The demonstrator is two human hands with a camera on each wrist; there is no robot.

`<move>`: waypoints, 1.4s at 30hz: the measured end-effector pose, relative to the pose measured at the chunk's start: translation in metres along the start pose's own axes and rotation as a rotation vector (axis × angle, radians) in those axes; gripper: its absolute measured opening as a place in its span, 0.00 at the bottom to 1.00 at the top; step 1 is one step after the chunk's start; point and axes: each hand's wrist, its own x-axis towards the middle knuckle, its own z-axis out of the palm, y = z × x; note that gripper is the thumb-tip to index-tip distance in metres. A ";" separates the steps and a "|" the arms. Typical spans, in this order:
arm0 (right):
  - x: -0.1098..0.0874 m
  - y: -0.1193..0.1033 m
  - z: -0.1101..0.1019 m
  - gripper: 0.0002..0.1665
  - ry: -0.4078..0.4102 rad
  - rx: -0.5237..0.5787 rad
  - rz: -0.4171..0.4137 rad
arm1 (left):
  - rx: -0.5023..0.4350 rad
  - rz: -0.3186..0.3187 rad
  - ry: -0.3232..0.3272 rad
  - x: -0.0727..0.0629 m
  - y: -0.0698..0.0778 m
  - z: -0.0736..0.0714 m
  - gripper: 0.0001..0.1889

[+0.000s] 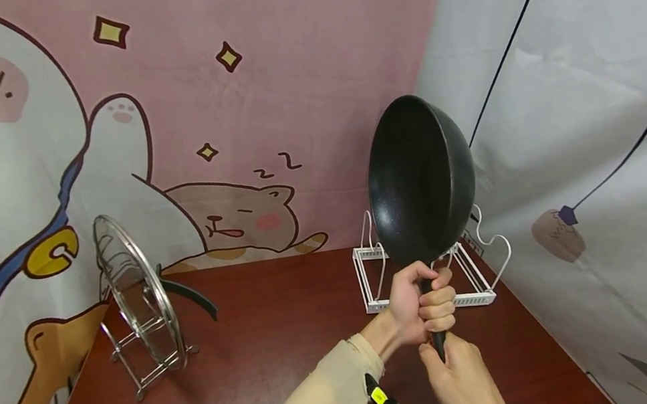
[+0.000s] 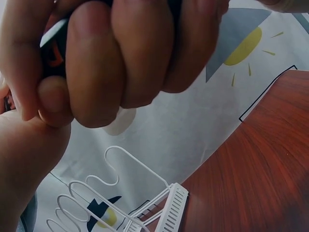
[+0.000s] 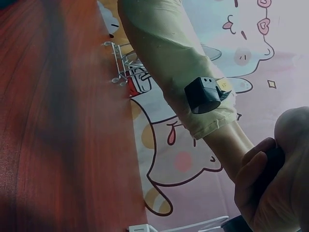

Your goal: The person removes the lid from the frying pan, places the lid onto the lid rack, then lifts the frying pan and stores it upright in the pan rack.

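A black wok (image 1: 417, 177) is held up over the right side of the table, its bowl tilted with the dark inside facing left and toward me. My left hand (image 1: 424, 307) grips the handle just below the bowl, fingers curled round it, as the left wrist view also shows up close. Lower down, my right hand (image 1: 466, 376) holds the end of the same handle (image 1: 439, 346) between thumb and fingers. Behind and below the wok stands a white wire rack (image 1: 475, 299), partly hidden by the bowl and my left hand.
At the left of the reddish-brown table (image 1: 256, 345), a glass lid (image 1: 141, 298) with a metal rim and dark handle leans upright in a small metal stand (image 1: 157, 374). Printed cloth walls (image 1: 309, 82) close in the back and sides.
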 end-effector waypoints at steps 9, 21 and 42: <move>0.001 0.002 -0.001 0.18 -0.011 -0.004 0.018 | -0.011 -0.001 0.010 0.001 -0.002 -0.003 0.16; 0.002 0.005 0.003 0.19 -0.014 -0.009 0.016 | -0.021 0.002 0.023 -0.001 -0.003 -0.008 0.17; 0.002 0.010 0.007 0.18 -0.048 0.013 0.049 | -0.048 0.004 0.047 -0.005 -0.010 -0.017 0.17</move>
